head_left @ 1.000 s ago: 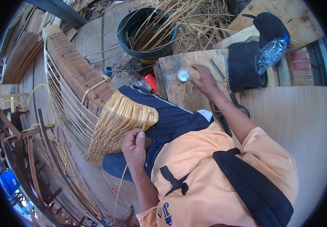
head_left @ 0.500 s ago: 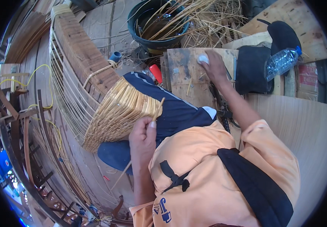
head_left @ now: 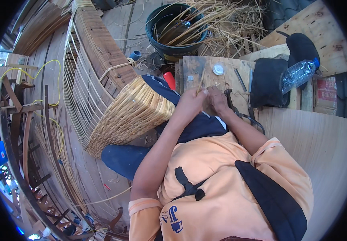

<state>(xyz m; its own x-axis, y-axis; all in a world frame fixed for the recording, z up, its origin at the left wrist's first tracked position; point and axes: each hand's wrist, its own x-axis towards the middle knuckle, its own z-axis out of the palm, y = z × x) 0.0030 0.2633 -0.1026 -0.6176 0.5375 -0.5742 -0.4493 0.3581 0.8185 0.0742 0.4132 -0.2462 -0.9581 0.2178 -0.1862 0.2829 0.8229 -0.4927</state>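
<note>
My left hand (head_left: 191, 105) is closed around a thin rattan strand (head_left: 201, 79), whose short end sticks up past my thumb. My right hand (head_left: 217, 99) meets it, fingers curled and bunched together. What the right fingers hold, if anything, is hidden. Both hands are over the near edge of a stained wooden board (head_left: 195, 64). A small round white container (head_left: 218, 69) lies on that board, just beyond my hands. To the left, a wooden frame (head_left: 103, 44) wrapped in rattan leans across my leg, its near end covered by tight weaving (head_left: 131, 110).
A dark bucket (head_left: 151, 32) of water holds soaking strands, beside a tangled heap of rattan (head_left: 237, 24). A red object (head_left: 169, 80) lies left of the board. Right of it are a black pouch (head_left: 268, 82) and a clear plastic bottle (head_left: 300, 76). A yellow cord (head_left: 59, 80) trails at left.
My left hand has left the woven corner and moved right with the strand. My right hand has let go of the white container and drawn back to meet the left.
</note>
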